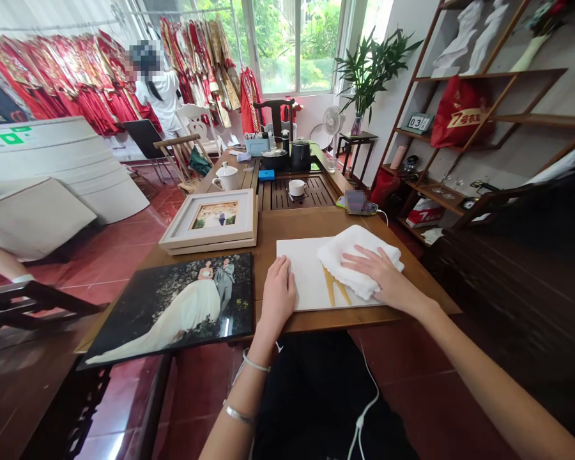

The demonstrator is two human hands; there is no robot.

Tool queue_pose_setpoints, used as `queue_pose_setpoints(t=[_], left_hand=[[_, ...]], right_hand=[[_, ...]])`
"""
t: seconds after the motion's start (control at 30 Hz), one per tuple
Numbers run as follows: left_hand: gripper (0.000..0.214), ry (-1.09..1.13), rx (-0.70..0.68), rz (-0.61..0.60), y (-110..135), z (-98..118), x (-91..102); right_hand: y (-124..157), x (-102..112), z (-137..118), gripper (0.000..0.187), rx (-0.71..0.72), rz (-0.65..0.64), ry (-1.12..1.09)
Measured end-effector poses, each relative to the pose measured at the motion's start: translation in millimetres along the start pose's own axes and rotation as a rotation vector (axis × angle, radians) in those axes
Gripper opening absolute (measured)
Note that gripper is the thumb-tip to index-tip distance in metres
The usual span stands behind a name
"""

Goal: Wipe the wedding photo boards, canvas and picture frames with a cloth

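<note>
A white rectangular board (304, 271) with two gold strips in a V shape lies flat at the table's front edge. My left hand (278, 291) grips its left edge, fingers together and thumb on top. On the board's right part rests a folded white towel (349, 239), which covers much of it. My right hand (376, 268) lies on the towel with its fingers stretched and spread. Left of my left hand is a glossy wedding photo panel (182, 303), jutting past the table edge. Behind it, a white picture frame (172, 227) holding a smaller photo lies on another frame.
Further back on the wooden table (292, 223) are a white lidded cup (226, 176), a small white cup (297, 187), a black kettle (300, 155) and a phone (359, 201) with a cable. Shelves (489, 76) stand right. A person (160, 96) is by the clothes racks.
</note>
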State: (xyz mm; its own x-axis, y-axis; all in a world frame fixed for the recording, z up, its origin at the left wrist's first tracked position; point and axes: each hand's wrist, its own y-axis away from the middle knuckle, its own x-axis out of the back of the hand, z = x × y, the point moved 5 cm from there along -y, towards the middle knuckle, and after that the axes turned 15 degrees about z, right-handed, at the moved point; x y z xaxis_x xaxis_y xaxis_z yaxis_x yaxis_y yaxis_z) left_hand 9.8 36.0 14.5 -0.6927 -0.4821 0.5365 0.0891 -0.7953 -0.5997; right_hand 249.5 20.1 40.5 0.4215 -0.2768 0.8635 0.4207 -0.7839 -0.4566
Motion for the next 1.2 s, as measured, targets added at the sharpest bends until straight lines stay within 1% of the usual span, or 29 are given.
queue_pose_setpoints(t=[0.1,0.17,0.23,0.3,0.4,0.5,0.57,0.63,0.7,0.8,0.9,1.0,1.07,1.2], left_hand=[[0.035,0.009,-0.015,0.020,0.2,0.1,0.2],[0.035,0.014,-0.015,0.026,0.0,-0.4,0.3],[0.035,0.012,-0.015,0.018,-0.1,-1.1,-0.3],[0.035,0.015,-0.024,0.013,0.1,-1.5,-0.8],[0.036,0.032,-0.038,0.021,0.6,-1.7,-1.0],[0.036,0.034,-0.033,0.016,1.1,-2.2,-1.4],[0.036,0.024,-0.027,0.005,1.0,-2.2,-1.5],[0.037,0.012,-0.025,-0.004,0.9,-2.0,-1.6],[0.037,0.005,-0.027,-0.004,0.9,-1.7,-1.7],[0.035,0.003,-0.030,0.021,1.3,-1.5,-2.0],[0.035,0.011,-0.033,0.045,1.9,-1.6,-2.8],[0.035,0.018,-0.034,0.052,1.9,-1.8,-3.4],[0.035,0.019,-0.031,0.050,1.5,-2.0,-3.2],[0.035,0.012,-0.036,0.032,0.4,-1.9,-2.3]], right_hand=[[35.1,15.0,-22.3,0.065,0.031,-0.036,-0.029],[51.9,23.4,-31.9,0.057,0.037,-0.062,-0.060],[60.3,27.8,-33.2,0.052,0.038,-0.071,-0.091],[59.2,27.1,-24.0,0.050,0.018,-0.048,-0.100],[41.3,18.3,4.3,0.058,-0.060,0.031,-0.067],[9.6,3.7,30.7,0.068,-0.124,0.076,-0.042],[-14.3,-6.4,39.7,0.070,-0.151,0.082,-0.031],[-35.4,-14.9,41.5,0.069,-0.184,0.088,-0.007],[-49.8,-20.7,38.0,0.068,-0.215,0.098,0.036],[-53.8,-24.1,27.0,0.071,-0.212,0.095,0.079],[-36.9,-19.9,14.5,0.080,-0.163,0.073,0.059],[-6.6,-8.2,-0.4,0.082,-0.087,0.053,0.015],[15.3,1.7,-12.0,0.075,-0.035,0.031,-0.016],[48.1,20.1,-31.5,0.051,0.051,-0.027,-0.078]])
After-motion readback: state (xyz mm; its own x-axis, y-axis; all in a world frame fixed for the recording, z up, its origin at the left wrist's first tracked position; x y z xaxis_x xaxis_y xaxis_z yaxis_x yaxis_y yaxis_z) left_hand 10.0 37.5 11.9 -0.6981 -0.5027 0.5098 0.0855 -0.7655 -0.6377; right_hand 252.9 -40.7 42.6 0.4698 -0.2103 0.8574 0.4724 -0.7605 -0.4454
